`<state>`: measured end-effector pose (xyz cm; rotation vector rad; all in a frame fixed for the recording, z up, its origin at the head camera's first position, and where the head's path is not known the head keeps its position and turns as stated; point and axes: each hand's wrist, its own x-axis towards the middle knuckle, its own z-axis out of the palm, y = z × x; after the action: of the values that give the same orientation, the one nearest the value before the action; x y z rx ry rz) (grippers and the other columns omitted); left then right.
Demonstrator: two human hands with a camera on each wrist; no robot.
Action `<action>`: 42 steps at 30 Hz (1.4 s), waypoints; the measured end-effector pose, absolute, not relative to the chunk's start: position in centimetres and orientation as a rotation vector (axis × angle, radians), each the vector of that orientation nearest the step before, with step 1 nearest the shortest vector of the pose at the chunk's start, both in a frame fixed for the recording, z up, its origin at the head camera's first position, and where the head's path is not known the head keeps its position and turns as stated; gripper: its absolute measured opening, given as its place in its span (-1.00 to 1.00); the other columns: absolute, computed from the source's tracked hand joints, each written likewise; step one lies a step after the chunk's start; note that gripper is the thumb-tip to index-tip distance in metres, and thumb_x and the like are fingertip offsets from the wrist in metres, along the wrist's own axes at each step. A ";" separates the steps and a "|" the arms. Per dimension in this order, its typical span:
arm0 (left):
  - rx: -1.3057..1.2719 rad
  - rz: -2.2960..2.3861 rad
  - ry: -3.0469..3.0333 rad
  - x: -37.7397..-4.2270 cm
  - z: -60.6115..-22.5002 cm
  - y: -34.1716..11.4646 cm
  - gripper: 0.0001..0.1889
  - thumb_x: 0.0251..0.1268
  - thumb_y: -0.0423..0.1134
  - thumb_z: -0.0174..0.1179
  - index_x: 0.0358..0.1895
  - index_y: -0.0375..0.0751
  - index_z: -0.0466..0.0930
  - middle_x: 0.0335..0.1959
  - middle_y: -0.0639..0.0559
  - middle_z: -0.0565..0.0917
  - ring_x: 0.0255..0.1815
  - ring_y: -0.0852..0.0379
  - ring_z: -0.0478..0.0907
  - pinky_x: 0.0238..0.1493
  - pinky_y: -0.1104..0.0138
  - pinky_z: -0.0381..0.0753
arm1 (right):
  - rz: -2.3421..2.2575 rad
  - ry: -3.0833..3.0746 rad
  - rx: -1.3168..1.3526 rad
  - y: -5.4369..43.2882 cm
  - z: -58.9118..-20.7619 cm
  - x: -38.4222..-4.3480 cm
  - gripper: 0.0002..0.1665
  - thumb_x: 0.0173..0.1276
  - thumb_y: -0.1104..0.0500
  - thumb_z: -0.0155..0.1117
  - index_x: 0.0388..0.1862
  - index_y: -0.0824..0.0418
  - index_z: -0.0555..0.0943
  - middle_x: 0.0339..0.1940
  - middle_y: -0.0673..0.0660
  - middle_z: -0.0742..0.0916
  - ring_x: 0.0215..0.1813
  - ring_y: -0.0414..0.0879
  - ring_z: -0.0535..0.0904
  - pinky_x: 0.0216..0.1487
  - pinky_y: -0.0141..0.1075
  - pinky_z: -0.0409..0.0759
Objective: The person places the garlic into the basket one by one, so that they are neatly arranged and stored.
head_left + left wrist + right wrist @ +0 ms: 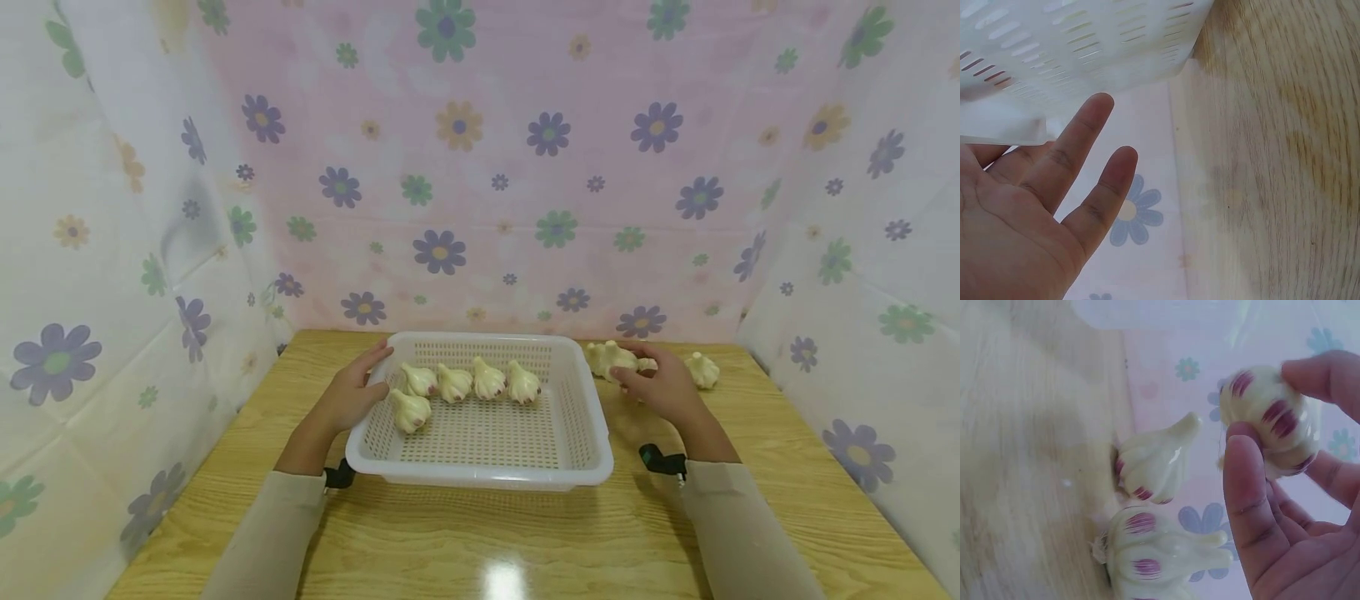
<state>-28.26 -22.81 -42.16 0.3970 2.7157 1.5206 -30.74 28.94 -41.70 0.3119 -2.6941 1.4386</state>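
Observation:
A white plastic basket [480, 477] with slotted walls sits on the table, several garlic bulbs [490, 379] in its back and left part. My left hand [348, 400] grips its left rim, thumb on the inner side. In the left wrist view, two fingers [1119, 172] stretch out along the outer wall. To the right of the basket, my right hand [663, 387] pinches a garlic bulb [1272, 412] with purple-red streaks between thumb and fingers. Other garlic bulbs [1154, 462] lie close to that hand, and one garlic bulb [702, 371] rests on its right.
The wood-grain table [420, 542] carries everything. A flower-printed cloth [495, 275] hangs at the back and along both sides, close behind the basket. Dark wrist straps [663, 460] show at the cuffs.

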 end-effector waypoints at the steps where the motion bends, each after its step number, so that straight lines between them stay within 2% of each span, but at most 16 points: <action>1: 0.397 1.521 2.715 -28.3 -42.1 -22.8 -0.25 0.38 -0.32 0.05 0.65 -0.15 0.14 0.74 0.10 -0.07 0.49 -0.38 0.38 -0.02 0.11 0.77 | 1.428 -2.696 0.307 29.0 -41.6 -30.7 -0.15 0.41 -0.19 0.37 0.61 -0.08 0.34 0.53 0.30 0.40 -0.06 0.09 0.77 -0.15 -0.06 0.79; 5: 0.398 1.528 2.711 -28.2 -42.1 -22.7 -0.25 0.37 -0.32 0.06 0.65 -0.15 0.14 0.74 0.06 -0.07 0.48 -0.38 0.40 -0.04 0.11 0.78 | 1.397 -2.694 0.280 29.1 -41.3 -30.6 -0.08 0.38 -0.18 0.41 0.63 -0.04 0.30 0.55 0.22 0.41 -0.09 -0.06 0.71 -0.22 -0.05 0.78; 11: 0.399 1.525 2.713 -28.2 -42.1 -22.6 -0.25 0.38 -0.31 0.06 0.65 -0.15 0.14 0.75 0.04 -0.07 0.48 -0.38 0.39 -0.04 0.11 0.78 | 1.388 -2.668 0.254 28.8 -40.4 -30.3 -0.01 0.40 -0.22 0.36 0.65 0.12 0.23 0.56 0.26 0.40 0.15 0.19 0.61 -0.18 -0.02 0.78; 13: 0.404 1.522 2.714 -28.2 -42.1 -22.6 -0.25 0.38 -0.31 0.06 0.65 -0.15 0.14 0.75 0.04 -0.07 0.48 -0.39 0.39 -0.03 0.10 0.78 | 1.370 -2.666 0.248 28.7 -40.0 -30.0 -0.01 0.42 -0.22 0.34 0.66 0.14 0.22 0.55 0.27 0.40 0.18 0.20 0.59 -0.21 -0.07 0.77; 16: 0.412 1.519 2.713 -28.2 -42.0 -22.7 -0.25 0.39 -0.32 0.05 0.65 -0.16 0.13 0.75 0.02 -0.08 0.49 -0.40 0.38 -0.01 0.09 0.78 | 1.353 -2.659 0.247 28.5 -39.4 -29.6 -0.03 0.44 -0.19 0.32 0.66 0.16 0.21 0.55 0.28 0.41 0.12 0.11 0.63 -0.27 -0.18 0.74; 19: 0.417 1.513 2.717 -28.2 -42.0 -22.7 -0.25 0.39 -0.32 0.05 0.65 -0.17 0.13 0.75 0.01 -0.08 0.49 -0.40 0.37 0.01 0.08 0.77 | 1.375 -2.644 0.256 28.3 -38.8 -29.2 -0.04 0.45 -0.15 0.32 0.67 0.18 0.20 0.57 0.30 0.39 0.01 -0.07 0.68 -0.28 -0.24 0.73; 23: 0.415 1.505 2.724 -28.2 -42.0 -22.7 -0.25 0.39 -0.32 0.05 0.65 -0.17 0.14 0.74 0.03 -0.08 0.49 -0.41 0.37 0.01 0.08 0.77 | 1.421 -2.623 0.284 28.0 -38.0 -28.7 -0.04 0.46 -0.10 0.33 0.68 0.19 0.18 0.61 0.34 0.33 -0.09 -0.32 0.69 -0.22 -0.23 0.76; 26: 0.409 1.501 2.727 -28.2 -42.0 -22.7 -0.25 0.38 -0.31 0.05 0.65 -0.16 0.14 0.74 0.08 -0.07 0.49 -0.40 0.37 0.00 0.09 0.77 | 1.440 -2.617 0.307 27.7 -37.7 -28.5 -0.05 0.47 -0.06 0.31 0.69 0.20 0.15 0.62 0.37 0.31 -0.10 -0.40 0.66 -0.22 -0.24 0.76; 33: 0.403 1.509 2.731 -28.1 -42.2 -22.8 -0.27 0.41 -0.31 0.05 0.65 -0.15 0.14 0.74 0.12 -0.07 0.52 -0.40 0.33 0.07 0.03 0.75 | 1.472 -2.598 0.337 27.2 -37.3 -28.2 -0.15 0.48 0.04 0.25 0.66 0.20 0.22 0.50 0.31 0.45 -0.05 -0.30 0.70 -0.29 -0.20 0.76; 37: 0.399 1.506 2.727 -28.1 -42.5 -22.8 -0.27 0.42 -0.31 0.05 0.66 -0.15 0.14 0.74 0.13 -0.09 0.55 -0.39 0.27 0.16 -0.02 0.70 | 1.509 -2.581 0.347 27.0 -36.9 -27.8 -0.20 0.46 0.11 0.23 0.63 0.19 0.27 0.44 0.29 0.49 -0.11 -0.27 0.73 -0.39 -0.16 0.73; 42: 0.409 1.502 2.749 -28.2 -42.4 -22.8 -0.26 0.40 -0.32 0.07 0.65 -0.14 0.16 0.73 0.14 -0.07 0.54 -0.41 0.28 0.09 0.02 0.74 | 1.521 -2.566 0.404 26.3 -36.1 -27.7 -0.29 0.46 0.14 0.24 0.55 0.21 0.37 0.41 0.27 0.53 -0.18 -0.28 0.74 -0.38 -0.17 0.73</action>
<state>-28.24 -22.85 -42.38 0.4087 2.7489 1.5019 -27.68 26.35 -36.11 0.4042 -2.5661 1.5212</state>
